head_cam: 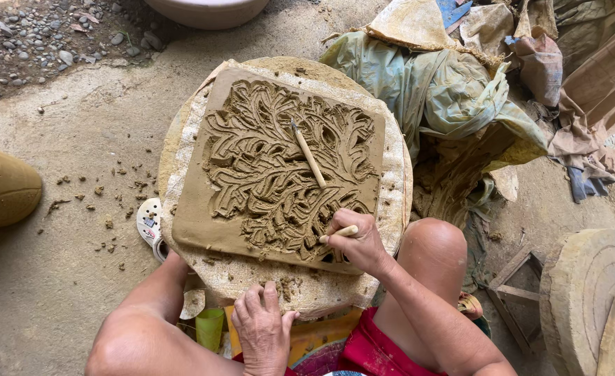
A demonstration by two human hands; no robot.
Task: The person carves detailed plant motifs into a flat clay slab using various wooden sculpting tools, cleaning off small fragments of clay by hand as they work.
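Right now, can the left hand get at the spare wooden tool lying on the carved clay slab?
Probably yes. The left hand rests empty on the round stand's near edge, and nothing lies between it and the spare wooden tool on the clay slab.

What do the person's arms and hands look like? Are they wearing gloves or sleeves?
No gloves and no sleeves. Both arms are bare, and so are the left hand and the right hand. I see no rings, watch or bracelets. Specks of clay cling to the fingers. Red clothing shows at the lap.
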